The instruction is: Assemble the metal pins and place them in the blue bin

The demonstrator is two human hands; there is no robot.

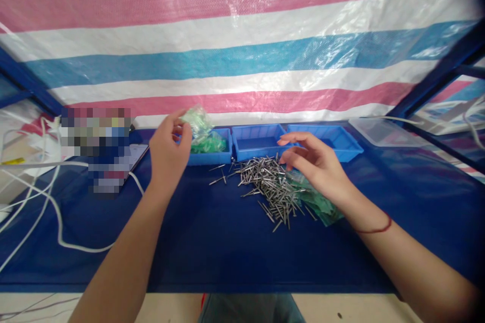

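My left hand (171,144) pinches a small clear plastic bag with a green tint (197,121). It hangs over the left blue bin (210,159), where more green-tinted bags (210,143) lie. My right hand (312,159) hovers with fingers apart and curved, nothing between them. Below it spreads a pile of loose metal pop rivets (271,181). Beside that pile, partly hidden under my right hand, are flat green plastic bags (324,208).
A middle blue bin (257,151) and a right blue bin (346,150) stand along the back, before a striped plastic sheet (242,63). A clear plastic lid or tray (382,132) lies at right. White cables (60,232) and a phone (137,155) are at left.
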